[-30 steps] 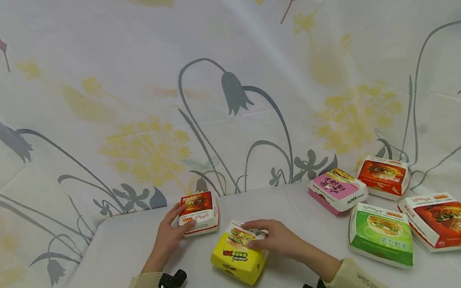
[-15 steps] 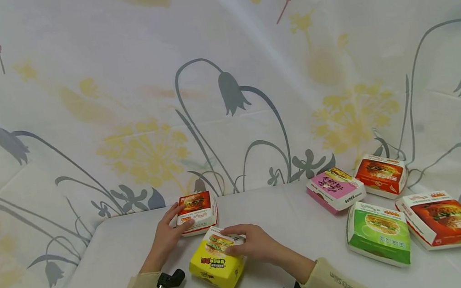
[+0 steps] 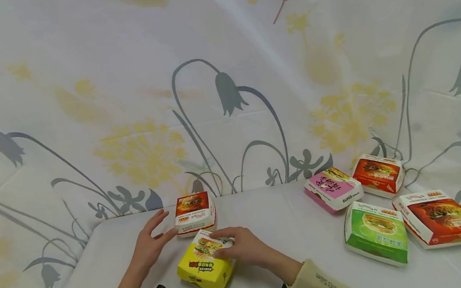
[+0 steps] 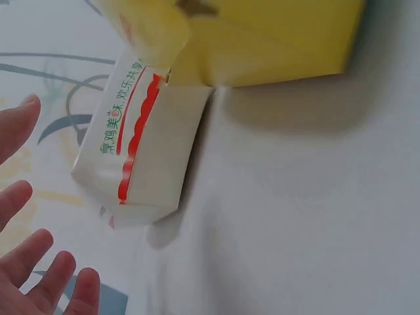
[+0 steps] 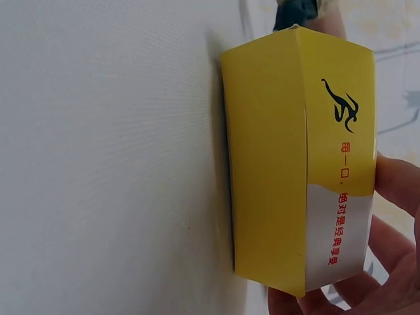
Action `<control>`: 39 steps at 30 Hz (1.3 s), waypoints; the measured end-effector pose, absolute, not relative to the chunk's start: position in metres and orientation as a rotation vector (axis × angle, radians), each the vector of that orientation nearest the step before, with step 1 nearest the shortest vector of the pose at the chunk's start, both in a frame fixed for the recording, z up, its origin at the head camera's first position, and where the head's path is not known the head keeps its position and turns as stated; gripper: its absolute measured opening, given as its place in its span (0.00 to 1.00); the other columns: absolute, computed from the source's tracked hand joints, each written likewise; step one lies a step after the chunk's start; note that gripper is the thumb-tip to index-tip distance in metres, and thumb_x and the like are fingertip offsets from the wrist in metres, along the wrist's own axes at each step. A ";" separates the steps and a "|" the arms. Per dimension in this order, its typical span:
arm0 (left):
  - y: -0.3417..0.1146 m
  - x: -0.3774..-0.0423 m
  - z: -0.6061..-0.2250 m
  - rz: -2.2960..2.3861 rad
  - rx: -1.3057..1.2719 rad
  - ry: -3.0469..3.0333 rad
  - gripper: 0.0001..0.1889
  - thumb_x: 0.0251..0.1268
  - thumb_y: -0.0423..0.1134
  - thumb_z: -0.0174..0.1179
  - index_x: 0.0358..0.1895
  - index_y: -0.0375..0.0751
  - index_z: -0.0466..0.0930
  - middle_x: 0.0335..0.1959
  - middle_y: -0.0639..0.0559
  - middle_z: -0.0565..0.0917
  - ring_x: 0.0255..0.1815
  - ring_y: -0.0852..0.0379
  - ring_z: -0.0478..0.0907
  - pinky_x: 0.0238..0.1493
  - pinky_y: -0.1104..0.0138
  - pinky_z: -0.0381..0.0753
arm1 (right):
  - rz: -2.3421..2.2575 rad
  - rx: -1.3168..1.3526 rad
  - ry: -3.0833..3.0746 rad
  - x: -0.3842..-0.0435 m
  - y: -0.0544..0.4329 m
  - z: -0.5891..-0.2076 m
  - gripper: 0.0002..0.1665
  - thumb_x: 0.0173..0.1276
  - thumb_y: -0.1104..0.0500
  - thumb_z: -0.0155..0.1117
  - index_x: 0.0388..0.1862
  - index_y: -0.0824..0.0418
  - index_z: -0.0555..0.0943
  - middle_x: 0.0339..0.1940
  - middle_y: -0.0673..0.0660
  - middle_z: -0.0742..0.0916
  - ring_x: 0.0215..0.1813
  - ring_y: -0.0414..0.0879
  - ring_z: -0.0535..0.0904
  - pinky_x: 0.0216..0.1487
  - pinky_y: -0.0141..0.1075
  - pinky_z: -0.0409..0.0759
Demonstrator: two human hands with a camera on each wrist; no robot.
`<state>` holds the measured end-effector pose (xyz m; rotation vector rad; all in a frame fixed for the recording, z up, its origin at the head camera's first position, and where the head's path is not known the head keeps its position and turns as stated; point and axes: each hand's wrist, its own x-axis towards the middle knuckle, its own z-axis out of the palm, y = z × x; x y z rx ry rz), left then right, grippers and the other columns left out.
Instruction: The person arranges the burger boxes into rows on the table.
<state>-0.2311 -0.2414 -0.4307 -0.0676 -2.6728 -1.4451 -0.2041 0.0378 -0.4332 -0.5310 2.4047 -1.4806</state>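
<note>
My right hand grips a yellow burger box by its far right corner, thumb on top and other fingers at the back side. In the right wrist view the yellow box sits close over the white table. Just behind it stands a red-and-white burger box near the table's back edge. My left hand is left of both boxes, fingers spread and holding nothing. Its fingers show apart from the white side of the red-and-white box in the left wrist view.
On the right side of the white table lie a pink box, a green box, a smaller red box and a larger red box, close together. A flower-patterned curtain hangs behind the table.
My right hand has carried the yellow box to the left, in front of the red-and-white box. My left hand has let go of the red-and-white box and drawn back left.
</note>
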 end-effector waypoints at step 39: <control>-0.241 -0.194 -0.439 -1.631 -0.032 -2.771 0.17 0.65 0.43 0.67 0.54 0.41 0.84 0.52 0.49 0.84 0.56 0.50 0.77 0.60 0.46 0.74 | -1.450 -0.499 2.561 -0.179 0.036 -0.429 0.28 0.61 0.50 0.74 0.60 0.54 0.83 0.54 0.52 0.85 0.52 0.50 0.81 0.51 0.51 0.79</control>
